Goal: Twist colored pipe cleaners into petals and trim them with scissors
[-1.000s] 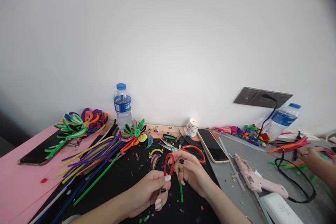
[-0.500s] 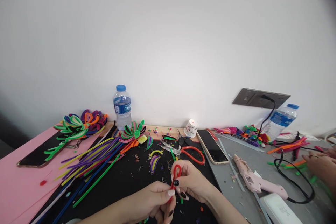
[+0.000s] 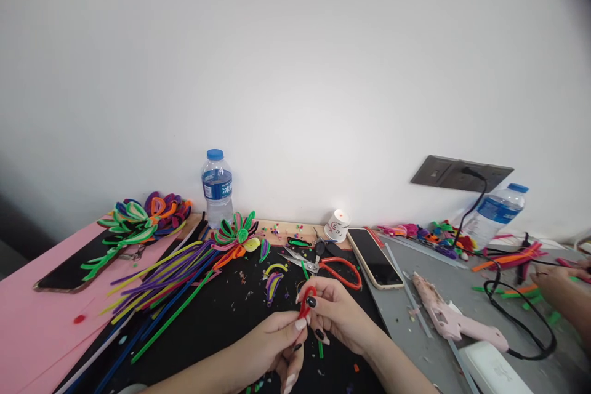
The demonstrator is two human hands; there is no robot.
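A red pipe cleaner (image 3: 306, 303), bent into a narrow loop, is pinched between both hands above the black mat (image 3: 207, 351). My left hand (image 3: 281, 338) grips its lower end between thumb and fingers. Higher up, my right hand (image 3: 330, 311) holds the loop's side, its dark-nailed thumb pressed on the red strand. Just beyond lie scissors (image 3: 318, 265) with red handles, blades spread. A green pipe cleaner (image 3: 320, 348) shows partly under my right hand. Small purple-and-yellow looped pieces (image 3: 274, 287) rest ahead of my hands.
Left are a bundle of pipe cleaners (image 3: 161, 286), a pipe-cleaner flower (image 3: 242, 234) and a water bottle (image 3: 217, 191). Right are a paper cup (image 3: 337, 226), a phone (image 3: 376, 258), a pink glue gun (image 3: 455, 320) with a black cord and another person's hand (image 3: 561, 286).
My hands have shifted slightly, and the red loop sits a little lower and looks shorter. The other person's hand at the far right has moved a little.
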